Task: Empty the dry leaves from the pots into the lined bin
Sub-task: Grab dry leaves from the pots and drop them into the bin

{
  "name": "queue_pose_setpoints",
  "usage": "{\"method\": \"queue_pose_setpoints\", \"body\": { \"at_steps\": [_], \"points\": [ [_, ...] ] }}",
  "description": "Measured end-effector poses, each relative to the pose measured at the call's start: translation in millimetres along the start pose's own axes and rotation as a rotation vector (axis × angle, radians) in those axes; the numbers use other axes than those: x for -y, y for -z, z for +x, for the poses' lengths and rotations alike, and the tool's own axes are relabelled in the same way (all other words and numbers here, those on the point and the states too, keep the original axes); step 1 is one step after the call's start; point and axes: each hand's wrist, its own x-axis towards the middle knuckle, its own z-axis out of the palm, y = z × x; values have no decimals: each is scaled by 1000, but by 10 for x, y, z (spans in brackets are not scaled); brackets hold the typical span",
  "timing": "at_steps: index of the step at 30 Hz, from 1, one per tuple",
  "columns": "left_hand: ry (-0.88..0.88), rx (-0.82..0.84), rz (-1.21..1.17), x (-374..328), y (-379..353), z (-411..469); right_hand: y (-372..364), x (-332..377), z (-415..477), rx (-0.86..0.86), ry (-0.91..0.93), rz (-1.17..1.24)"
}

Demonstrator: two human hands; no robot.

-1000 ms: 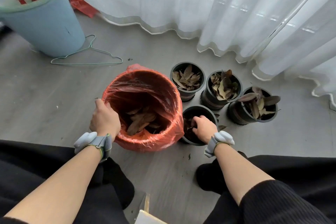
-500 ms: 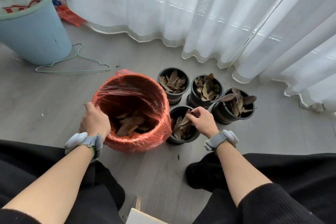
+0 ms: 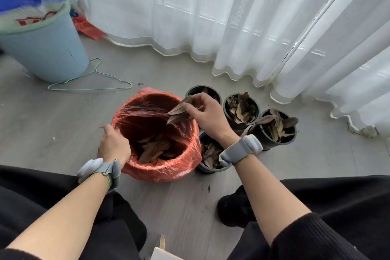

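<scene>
The right hand [image 3: 207, 112] pinches dry leaves [image 3: 179, 110], their long axes pointing left over the lined bin [image 3: 160, 173], whose rim the left hand [image 3: 114, 146] grips.

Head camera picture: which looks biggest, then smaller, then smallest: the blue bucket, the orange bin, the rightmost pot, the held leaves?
1-2. The blue bucket and the orange bin: about alike; the bucket is cut off at the edge, so no ranking.
3. The rightmost pot.
4. The held leaves, pinched by the right hand.
</scene>
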Motion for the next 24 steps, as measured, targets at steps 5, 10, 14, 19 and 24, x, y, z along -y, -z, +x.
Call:
{"method": "queue_pose_setpoints", "body": {
  "at_steps": [5,10,14,19,24],
  "points": [
    [117,92,-60,123,53,-45,-108,-133,-19,-32,-39,-102],
    [232,193,-351,213,280,129,-139,-470,-28,44,-209,-281],
    [313,39,-296,172,371,284,-240,-543,-36,59,-185,-238],
    [-100,-19,-266,-14,407,651,-350,-493,173,22,-35,-198],
    [-317,178,-174,-103,368,1000,-461,-558,427,-72,-53,-217]
  ]
}}
